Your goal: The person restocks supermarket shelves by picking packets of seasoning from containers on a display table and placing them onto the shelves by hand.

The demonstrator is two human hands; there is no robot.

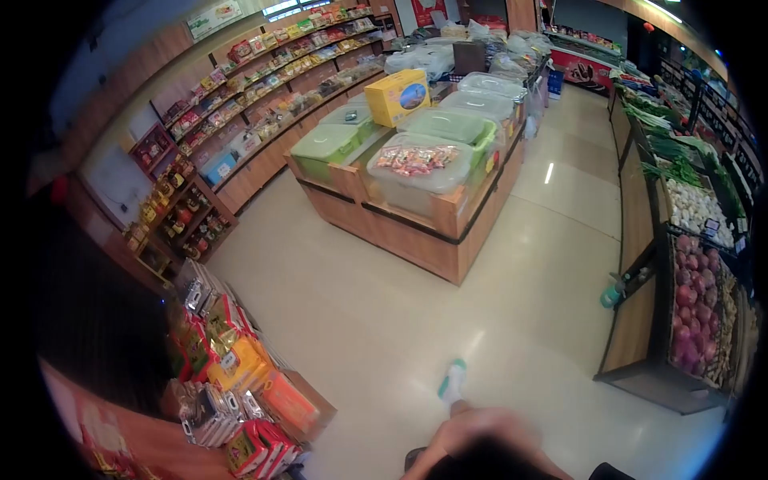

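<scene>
Neither of my hands can be made out. At the bottom edge a blurred patch of bare skin (500, 424) shows beside dark cloth, and which body part it is I cannot tell. Just beyond it a white and green shoe (453, 379) rests on the pale floor (384, 344). Ahead stands a wooden display island (408, 244) with lidded plastic bins. A packet of small wrapped sweets (412, 159) lies on the front bin's clear lid, and a yellow box (398, 98) stands behind it.
Boxed and bagged goods (240, 364) are stacked at the lower left. Shelves of packets (272, 68) curve along the left wall. On the right a wooden produce stand (640, 340) holds red onions (694, 304), garlic (696, 208) and greens (676, 168). Floor aisles run around the island.
</scene>
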